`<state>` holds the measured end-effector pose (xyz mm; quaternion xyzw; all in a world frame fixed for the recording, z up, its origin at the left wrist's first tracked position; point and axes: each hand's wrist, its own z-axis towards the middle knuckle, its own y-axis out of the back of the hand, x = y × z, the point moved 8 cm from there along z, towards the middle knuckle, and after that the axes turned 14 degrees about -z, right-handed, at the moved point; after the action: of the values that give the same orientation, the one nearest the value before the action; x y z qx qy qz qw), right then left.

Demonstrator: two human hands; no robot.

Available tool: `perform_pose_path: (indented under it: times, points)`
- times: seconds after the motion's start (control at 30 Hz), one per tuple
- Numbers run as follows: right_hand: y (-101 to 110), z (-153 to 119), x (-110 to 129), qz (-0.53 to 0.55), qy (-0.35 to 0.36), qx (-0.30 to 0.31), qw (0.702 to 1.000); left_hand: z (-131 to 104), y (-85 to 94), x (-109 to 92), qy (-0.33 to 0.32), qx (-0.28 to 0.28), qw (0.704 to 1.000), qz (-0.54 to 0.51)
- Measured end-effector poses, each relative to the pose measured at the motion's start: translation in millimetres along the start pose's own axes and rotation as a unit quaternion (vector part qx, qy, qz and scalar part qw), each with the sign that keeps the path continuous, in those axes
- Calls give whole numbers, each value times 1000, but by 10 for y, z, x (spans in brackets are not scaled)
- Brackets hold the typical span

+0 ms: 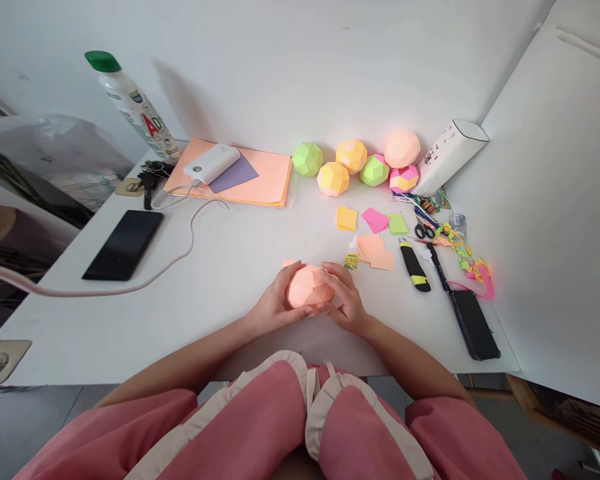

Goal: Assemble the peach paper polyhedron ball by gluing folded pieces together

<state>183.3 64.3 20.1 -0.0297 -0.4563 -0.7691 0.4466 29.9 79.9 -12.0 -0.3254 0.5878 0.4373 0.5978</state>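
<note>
Between my two hands, close to the front of the white table, is a peach-coloured faceted paper ball (307, 288). My left hand (279, 300) curls round its left side, thumb along the lower edge. On the other side, my right hand (349, 300) grips it with fingertips on the upper right faces and thumb below. A corner of peach paper (291, 263) shows just behind the ball. Right of it lie peach paper pieces (377, 253) and a small glue bottle with a yellow-green label (351, 261). Small yellow (347, 218), pink (375, 219) and green paper pieces (397, 223) lie farther back.
Several finished paper balls (351, 156) sit along the wall. At right are a cutter (414, 265), scissors (425, 231), paper scraps and a black case (475, 325). At left are a phone (123, 245), power bank (213, 164), cable (180, 257) and tall bottle (135, 107).
</note>
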Motion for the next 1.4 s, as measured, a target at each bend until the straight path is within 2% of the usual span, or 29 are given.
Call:
perform_pose_path:
  times: [0.4,0.67,0.83,1.0,1.1,1.4]
  points:
    - [-69,2,-66,99,-57,28,993,-29,11,117,16,-11,1000,-14]
    - [-49,9,-38,81,-41,19,996,-26,24,61,11,-12,1000,2]
    - [-68,2,-53,95,-63,29,993,-11,31,-26,7,-14,1000,4]
    - [-23,22,-33,109,-57,14,992,-14,81,-11,70,-36,996,-48]
    - [-27,27,-59,119,-82,26,989,-18,90,18,104,-41,991,-78]
    - [-32,27,-113,135,-146,45,979,-22,51,45,117,-26,988,-96]
